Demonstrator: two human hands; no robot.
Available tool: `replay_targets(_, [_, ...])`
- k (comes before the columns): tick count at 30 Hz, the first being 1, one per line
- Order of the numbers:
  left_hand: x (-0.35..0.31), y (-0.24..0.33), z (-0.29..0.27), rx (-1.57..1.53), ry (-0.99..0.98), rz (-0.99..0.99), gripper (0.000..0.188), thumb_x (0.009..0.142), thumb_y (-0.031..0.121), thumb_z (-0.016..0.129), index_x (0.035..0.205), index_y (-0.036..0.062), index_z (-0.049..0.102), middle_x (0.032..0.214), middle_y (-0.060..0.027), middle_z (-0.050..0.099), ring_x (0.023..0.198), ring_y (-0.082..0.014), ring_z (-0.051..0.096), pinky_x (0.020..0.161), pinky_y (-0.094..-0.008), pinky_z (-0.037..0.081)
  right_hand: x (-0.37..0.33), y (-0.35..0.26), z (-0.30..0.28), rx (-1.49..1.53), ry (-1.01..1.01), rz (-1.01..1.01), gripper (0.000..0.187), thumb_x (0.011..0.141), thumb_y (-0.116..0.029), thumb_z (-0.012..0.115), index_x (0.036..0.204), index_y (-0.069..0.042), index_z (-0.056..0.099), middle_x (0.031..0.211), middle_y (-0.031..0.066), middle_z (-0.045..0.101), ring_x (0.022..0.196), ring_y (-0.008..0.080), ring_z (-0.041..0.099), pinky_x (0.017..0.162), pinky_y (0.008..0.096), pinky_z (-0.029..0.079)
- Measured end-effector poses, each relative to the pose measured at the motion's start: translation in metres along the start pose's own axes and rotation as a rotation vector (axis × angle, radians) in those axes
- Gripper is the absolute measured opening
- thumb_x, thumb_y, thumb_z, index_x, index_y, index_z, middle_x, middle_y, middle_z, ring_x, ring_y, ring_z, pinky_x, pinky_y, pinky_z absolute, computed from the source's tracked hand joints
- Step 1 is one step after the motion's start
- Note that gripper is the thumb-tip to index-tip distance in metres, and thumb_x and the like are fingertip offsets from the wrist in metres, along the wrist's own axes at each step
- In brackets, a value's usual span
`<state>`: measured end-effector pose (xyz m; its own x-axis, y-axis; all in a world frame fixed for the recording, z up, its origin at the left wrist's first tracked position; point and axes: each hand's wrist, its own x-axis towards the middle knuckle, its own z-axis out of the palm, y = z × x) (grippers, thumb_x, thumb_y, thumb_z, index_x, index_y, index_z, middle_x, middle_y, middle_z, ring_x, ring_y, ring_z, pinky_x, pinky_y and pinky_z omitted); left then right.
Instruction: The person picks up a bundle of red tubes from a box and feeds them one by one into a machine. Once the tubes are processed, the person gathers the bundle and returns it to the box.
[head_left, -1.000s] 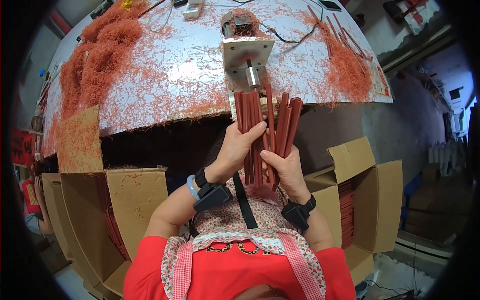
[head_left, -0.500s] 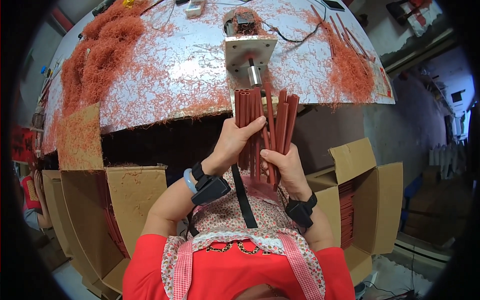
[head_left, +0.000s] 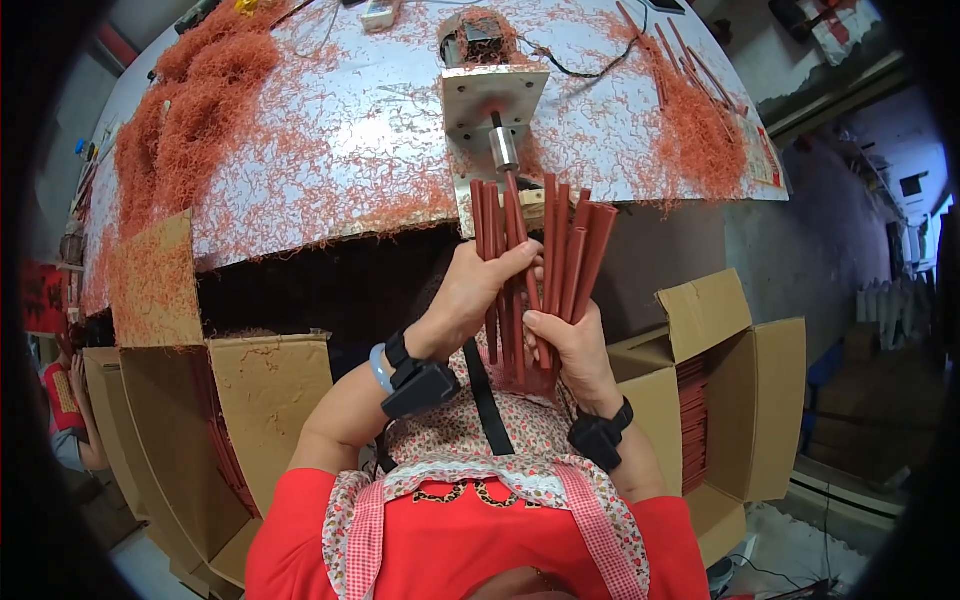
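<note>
My left hand (head_left: 478,285) is closed around a bundle of dark red tubes (head_left: 488,215), its thumb across their front. Beside it, my right hand (head_left: 572,348) grips a second bundle of the same tubes (head_left: 575,255), fanned out to the right. Between the bundles, one slanting tube (head_left: 516,212) has its far end at the steel cylinder (head_left: 504,150) on a motor's shaft; whether they touch I cannot tell. A metal plate (head_left: 490,95) carries the shaft, with the motor (head_left: 478,40) behind it. My fingers hide the tubes' middles.
Red shavings cover the white table (head_left: 350,110), heaped in a pile (head_left: 205,120) at left and another (head_left: 700,140) at right near loose tubes. Open cardboard boxes (head_left: 268,405) (head_left: 780,410) holding red tubes stand on both sides of me. Another person's arm (head_left: 85,410) shows far left.
The bundle in my right hand has shifted slightly right and fanned wider. A slanting tube between the bundles now has its end at the steel cylinder. My left hand stays in nearly the same place.
</note>
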<state>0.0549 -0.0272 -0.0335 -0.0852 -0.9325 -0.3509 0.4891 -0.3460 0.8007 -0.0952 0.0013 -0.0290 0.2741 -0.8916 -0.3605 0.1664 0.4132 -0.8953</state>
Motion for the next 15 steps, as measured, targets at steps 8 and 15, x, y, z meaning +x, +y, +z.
replay_targets(8, [-0.018, -0.020, -0.005, 0.153, 0.020, 0.112, 0.021, 0.089, 0.018, 0.062, 0.094, -0.0026, 0.062, 0.082, -0.0059, 0.065, 0.074, -0.0100, 0.061, 0.066, -0.0253, 0.050, -0.023, 0.007, 0.002, -0.052, 0.032, 0.032, 0.027, 0.079, -0.004, 0.066, 0.103, 0.000, 0.054, 0.074, 0.0027, 0.057, 0.057, 0.0085, 0.054, 0.050, 0.0217, 0.045])
replay_targets(15, [0.009, -0.010, -0.012, 0.157, 0.007, 0.109, 0.019, 0.089, 0.018, 0.062, 0.092, -0.0013, 0.063, 0.079, -0.0045, 0.065, 0.069, -0.0098, 0.060, 0.063, -0.0253, 0.049, 0.005, -0.004, -0.005, -0.054, -0.035, 0.104, 0.041, 0.078, -0.007, 0.066, 0.115, 0.002, 0.051, 0.073, 0.0024, 0.057, 0.057, 0.0090, 0.054, 0.051, 0.0223, 0.046])
